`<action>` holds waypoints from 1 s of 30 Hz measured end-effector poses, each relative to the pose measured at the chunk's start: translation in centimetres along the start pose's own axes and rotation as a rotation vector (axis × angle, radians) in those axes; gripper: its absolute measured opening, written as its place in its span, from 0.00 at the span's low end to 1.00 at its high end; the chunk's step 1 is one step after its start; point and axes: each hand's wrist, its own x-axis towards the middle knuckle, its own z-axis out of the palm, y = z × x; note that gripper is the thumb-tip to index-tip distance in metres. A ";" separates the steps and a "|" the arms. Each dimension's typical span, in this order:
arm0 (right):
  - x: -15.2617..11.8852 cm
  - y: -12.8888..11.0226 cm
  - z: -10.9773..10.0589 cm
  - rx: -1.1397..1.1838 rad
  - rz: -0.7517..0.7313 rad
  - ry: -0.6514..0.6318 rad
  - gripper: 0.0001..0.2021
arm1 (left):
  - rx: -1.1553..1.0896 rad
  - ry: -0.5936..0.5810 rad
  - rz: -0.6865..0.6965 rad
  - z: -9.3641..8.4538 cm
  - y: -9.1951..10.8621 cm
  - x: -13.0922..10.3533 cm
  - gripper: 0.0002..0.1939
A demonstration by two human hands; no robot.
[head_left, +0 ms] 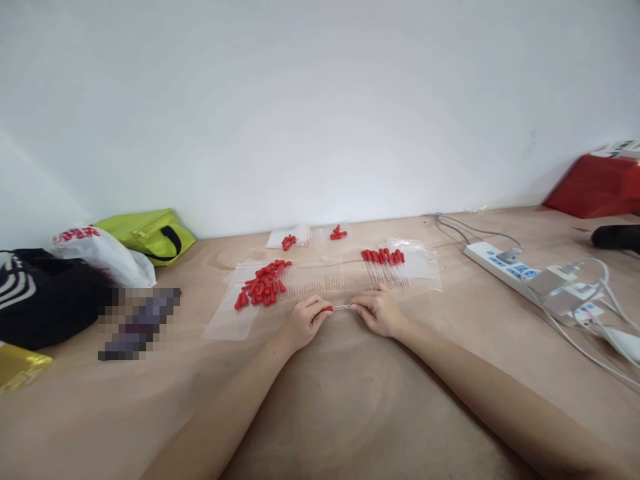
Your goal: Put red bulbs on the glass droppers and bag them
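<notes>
The left hand [305, 323] pinches a red bulb [327, 309] in closed fingertips; the right hand [379, 313] pinches the thin tube [343, 307] spanning between them. From where I stand, tubes [306, 279] lie just beyond the grip, loose bulbs [264, 287] left of those, droppers [384, 257] past the right hand.

Hldg: L hand [306, 321] red bulb [328, 309], R hand [379, 313] clr tube [343, 307] | nr L: bulb pile [263, 285] | nr R: capped tubes [385, 256]
</notes>
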 end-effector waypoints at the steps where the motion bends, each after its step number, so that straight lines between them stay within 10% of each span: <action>1: 0.0 -0.1 0.0 0.012 0.009 0.003 0.14 | 0.003 0.005 -0.005 0.0 0.1 0.0 0.10; 25: 0.4 0.0 -0.5 -0.230 -0.205 -0.023 0.13 | -0.179 -0.126 -0.103 -0.6 -0.3 0.4 0.06; 30: 0.7 -0.1 -0.3 -0.238 -0.057 0.020 0.11 | -0.142 0.077 -0.251 -0.1 -1.2 0.3 0.18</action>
